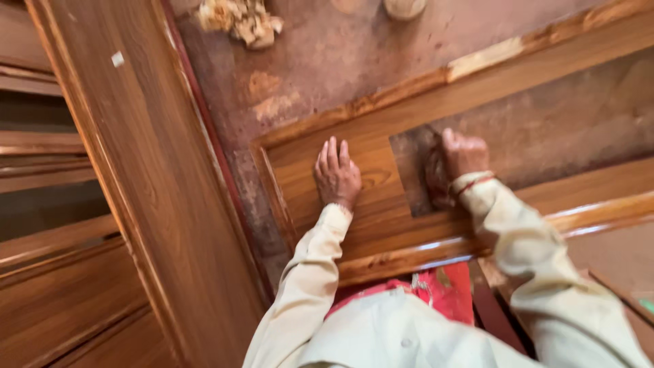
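Note:
A glossy brown wooden frame (368, 150) lies flat on the reddish floor, with an open rectangular gap in its middle. My left hand (336, 174) rests palm down on the frame's wide end piece, fingers together and flat. My right hand (458, 160) is at the inner edge of the gap, closed on a dark stained rag (436, 178) pressed against the wood. Both arms wear pale cream sleeves, and a red thread circles my right wrist.
A tall polished wooden door frame (146, 177) stands along the left, with more panelled wood (54, 272) behind it. A crumpled pale rag (242, 19) lies on the floor at the top. Red cloth (443, 289) shows under my body.

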